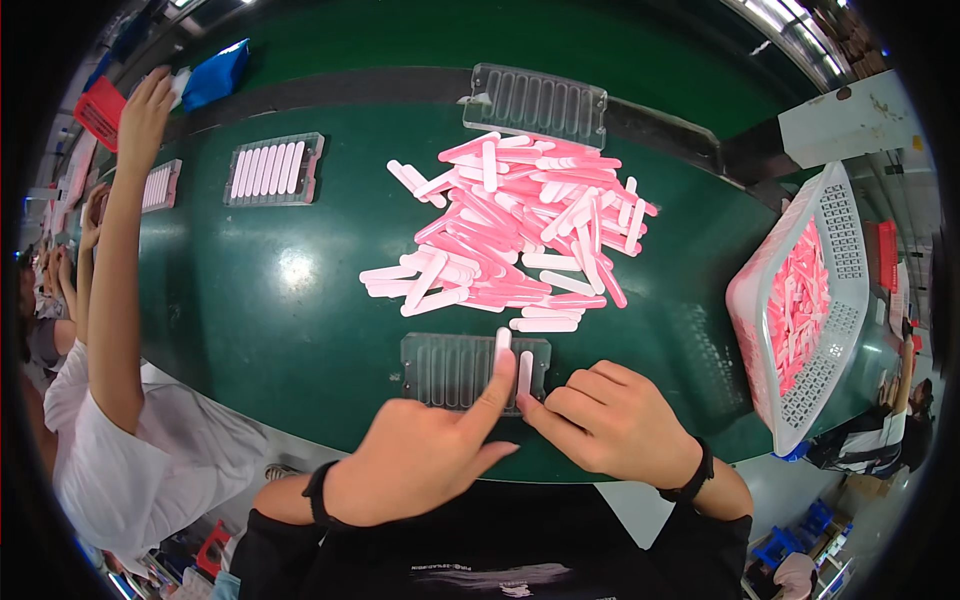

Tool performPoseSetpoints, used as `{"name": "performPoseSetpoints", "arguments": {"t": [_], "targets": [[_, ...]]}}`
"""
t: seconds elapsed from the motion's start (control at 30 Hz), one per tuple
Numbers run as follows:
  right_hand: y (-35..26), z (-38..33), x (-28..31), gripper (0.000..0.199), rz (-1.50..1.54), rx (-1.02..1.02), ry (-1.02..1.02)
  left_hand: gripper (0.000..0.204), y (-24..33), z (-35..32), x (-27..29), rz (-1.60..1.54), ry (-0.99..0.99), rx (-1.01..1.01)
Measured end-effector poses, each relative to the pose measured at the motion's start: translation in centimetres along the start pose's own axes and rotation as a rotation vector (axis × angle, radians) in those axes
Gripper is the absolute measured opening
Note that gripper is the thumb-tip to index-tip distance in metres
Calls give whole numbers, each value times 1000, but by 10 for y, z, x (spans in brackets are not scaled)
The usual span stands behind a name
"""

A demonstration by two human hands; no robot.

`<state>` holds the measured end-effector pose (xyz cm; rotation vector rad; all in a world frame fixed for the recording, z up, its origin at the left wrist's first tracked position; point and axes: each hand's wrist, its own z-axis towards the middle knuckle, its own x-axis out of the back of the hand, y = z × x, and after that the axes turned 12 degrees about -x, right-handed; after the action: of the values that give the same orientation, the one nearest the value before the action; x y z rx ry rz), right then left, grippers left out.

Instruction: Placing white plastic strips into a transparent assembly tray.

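Observation:
A clear slotted tray (428, 372) lies on the green table right in front of me. My left hand (425, 455) reaches over it with index finger stretched out and thumb apart, the fingertip on a white round-ended strip (503, 338) at the tray's right part. Beside that, another white strip (526, 368) lies along a slot. My right hand (615, 420) has its fingers curled, with the thumb and index tips at the near end of this second strip. Beyond the tray spreads a loose heap of pink-and-white strips (520, 220).
Another clear slotted tray (540, 105) lies behind the heap. At left stands a tray filled with white strips (272, 170). A white perforated basket (750, 300) of pink strips is on the right. A co-worker's arm (115, 270) reaches across the far left, near a blue package (215, 75).

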<state>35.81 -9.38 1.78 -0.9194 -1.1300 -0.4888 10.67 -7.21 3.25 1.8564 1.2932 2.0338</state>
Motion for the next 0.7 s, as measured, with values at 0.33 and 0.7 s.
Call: {"name": "performPoseSetpoints", "arguments": {"t": [0.33,0.7], "targets": [[8,1,2,27,73,-20,-55,87,9,-7,-25,-154,204,148],[9,13,-8,20,25,116,41,45,-10,-20,3,-156,270,49]]}}
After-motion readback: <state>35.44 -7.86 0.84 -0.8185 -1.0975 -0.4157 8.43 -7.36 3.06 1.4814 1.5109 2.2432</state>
